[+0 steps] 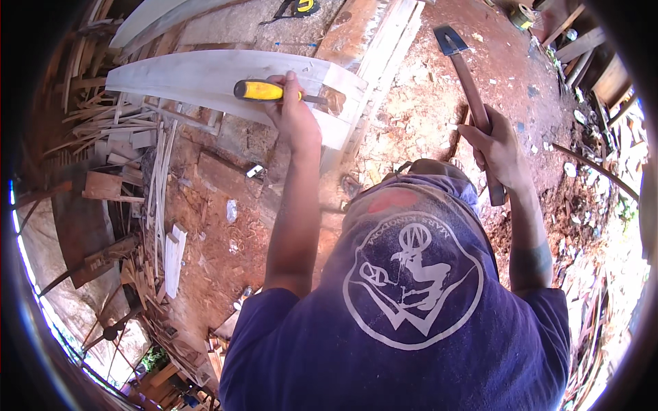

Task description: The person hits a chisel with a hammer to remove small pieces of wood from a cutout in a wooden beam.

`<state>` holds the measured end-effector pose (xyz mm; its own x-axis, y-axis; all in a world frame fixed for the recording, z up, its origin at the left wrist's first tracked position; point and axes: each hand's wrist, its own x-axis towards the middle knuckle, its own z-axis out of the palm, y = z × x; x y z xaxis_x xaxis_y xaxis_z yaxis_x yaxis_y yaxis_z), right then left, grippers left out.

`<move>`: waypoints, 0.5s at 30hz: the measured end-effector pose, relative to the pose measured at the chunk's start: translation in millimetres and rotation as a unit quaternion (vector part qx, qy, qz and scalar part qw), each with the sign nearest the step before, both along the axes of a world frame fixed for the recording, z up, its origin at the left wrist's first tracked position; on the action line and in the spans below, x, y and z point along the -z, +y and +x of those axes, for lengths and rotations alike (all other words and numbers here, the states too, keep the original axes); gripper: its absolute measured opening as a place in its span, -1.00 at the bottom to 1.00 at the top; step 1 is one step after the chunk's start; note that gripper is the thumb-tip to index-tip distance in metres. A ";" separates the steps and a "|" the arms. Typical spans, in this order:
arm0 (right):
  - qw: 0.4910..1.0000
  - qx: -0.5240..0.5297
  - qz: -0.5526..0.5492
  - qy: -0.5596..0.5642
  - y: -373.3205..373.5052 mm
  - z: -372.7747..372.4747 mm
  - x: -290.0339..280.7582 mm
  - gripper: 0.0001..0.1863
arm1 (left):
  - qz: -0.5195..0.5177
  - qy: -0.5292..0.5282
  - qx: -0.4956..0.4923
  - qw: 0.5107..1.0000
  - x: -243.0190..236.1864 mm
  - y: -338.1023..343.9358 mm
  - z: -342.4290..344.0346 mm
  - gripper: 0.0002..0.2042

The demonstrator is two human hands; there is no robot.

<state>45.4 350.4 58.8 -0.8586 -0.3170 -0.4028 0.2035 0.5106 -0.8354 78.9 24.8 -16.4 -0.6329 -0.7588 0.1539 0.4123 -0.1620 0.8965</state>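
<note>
In my left hand (295, 116) is a chisel with a yellow and black handle (259, 90), lying nearly level over a pale plank (199, 79). Its metal blade points right, and its tip is at a brownish recess (333, 101) near the plank's squared end. My right hand (499, 147) is wrapped round the wooden handle of a hammer (473, 89). The dark, flared metal head (449, 41) is up and away from me, apart from the chisel. Something small and white shows by my right thumb; its kind is unclear.
A second pale curved board (147, 24) lies beyond the plank, and a yellow and black tape measure (305, 7) sits at the far edge. Wood strips and offcuts (123, 133) pile up on the left. Chips and scraps litter the reddish ground (199, 226).
</note>
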 end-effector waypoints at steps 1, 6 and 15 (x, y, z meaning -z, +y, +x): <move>1.000 -0.001 0.003 0.002 1.3 -0.3 0.1 -0.73 | 0.043 -0.003 -0.001 0.999 -4.3 5.3 -1.5 -0.80; 1.000 -0.006 0.001 0.014 1.8 -3.8 -3.1 -0.73 | 0.050 -0.037 0.022 0.998 -20.3 -3.0 -17.8 -0.75; 0.994 -0.059 0.059 0.074 -9.0 -15.1 -16.9 -0.65 | 0.032 0.043 0.137 0.989 -18.9 -12.1 -46.0 -0.79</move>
<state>30.3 341.4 75.7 -0.8708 -0.3771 -0.3154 0.0158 0.6197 -0.7847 32.9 12.6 2.5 -0.8027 -0.5707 0.1731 0.4194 -0.3340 0.8441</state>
